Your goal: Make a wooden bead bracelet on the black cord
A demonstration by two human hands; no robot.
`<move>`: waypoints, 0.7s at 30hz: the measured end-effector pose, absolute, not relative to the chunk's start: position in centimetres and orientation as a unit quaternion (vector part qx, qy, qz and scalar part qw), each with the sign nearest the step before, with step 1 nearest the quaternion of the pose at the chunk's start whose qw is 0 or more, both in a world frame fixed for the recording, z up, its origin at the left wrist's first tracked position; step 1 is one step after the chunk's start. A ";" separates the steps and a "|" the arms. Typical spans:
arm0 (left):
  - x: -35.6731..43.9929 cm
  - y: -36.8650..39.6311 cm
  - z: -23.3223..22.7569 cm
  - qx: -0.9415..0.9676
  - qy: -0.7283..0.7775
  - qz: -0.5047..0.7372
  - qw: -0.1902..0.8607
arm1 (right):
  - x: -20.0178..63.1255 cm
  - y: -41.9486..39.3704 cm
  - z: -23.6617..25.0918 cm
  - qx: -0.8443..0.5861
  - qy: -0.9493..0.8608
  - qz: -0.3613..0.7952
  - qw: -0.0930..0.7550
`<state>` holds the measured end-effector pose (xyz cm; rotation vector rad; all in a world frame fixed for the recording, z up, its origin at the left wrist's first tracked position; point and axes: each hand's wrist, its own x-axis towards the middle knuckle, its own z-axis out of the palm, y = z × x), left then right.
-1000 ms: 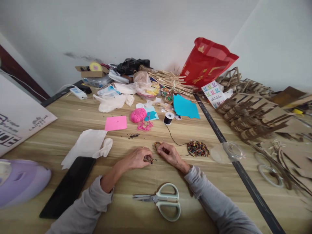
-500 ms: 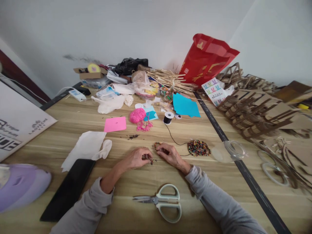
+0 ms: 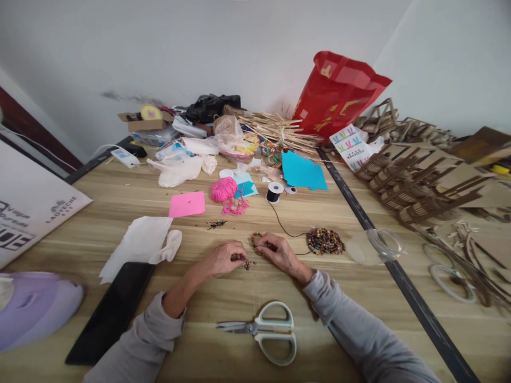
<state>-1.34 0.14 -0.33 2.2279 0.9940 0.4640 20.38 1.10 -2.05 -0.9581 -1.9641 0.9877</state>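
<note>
My right hand point(image 3: 279, 252) pinches a short curved string of small beads point(image 3: 254, 238) at the middle of the table. Close by on the left, my left hand point(image 3: 227, 258) has its fingertips drawn together beside several loose dark beads point(image 3: 248, 264). Whether a bead is between those fingertips is hidden. To the right of my right hand lies a coiled heap of multicoloured beads point(image 3: 325, 241). A black cord point(image 3: 281, 226) runs from a spool point(image 3: 274, 192) toward that heap. Scissors point(image 3: 263, 330) with pale green handles rest in front of both hands, blades pointing left.
Left of my arms lie a black phone-like slab point(image 3: 109, 314) and white paper point(image 3: 138, 242). Pink yarn point(image 3: 223, 189), a pink card point(image 3: 187, 204) and blue sheets point(image 3: 304, 171) lie beyond my hands. A red bag point(image 3: 339, 98) stands at the back; woven baskets point(image 3: 415, 207) fill the right.
The view has shifted very slightly. My left fingertips have moved a little nearer the loose beads, while my right hand stays at the bead string.
</note>
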 end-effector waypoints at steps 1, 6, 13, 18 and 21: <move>-1.3 0.1 -0.4 0.850 0.379 0.175 0.321 | 20.4 1.1 -2.0 -0.372 -0.764 0.384 0.362; -1.3 0.1 -0.5 0.856 0.376 0.173 0.310 | 20.4 1.1 -2.1 -0.368 -0.766 0.388 0.357; -1.0 -0.1 0.0 0.860 0.384 0.154 0.298 | 20.4 1.2 -2.4 -0.366 -0.767 0.386 0.359; -0.9 -0.1 0.3 0.863 0.388 0.145 0.290 | 20.4 1.1 -2.3 -0.367 -0.762 0.397 0.356; -0.8 -0.1 0.3 0.863 0.392 0.143 0.287 | 20.4 1.1 -2.3 -0.373 -0.753 0.408 0.356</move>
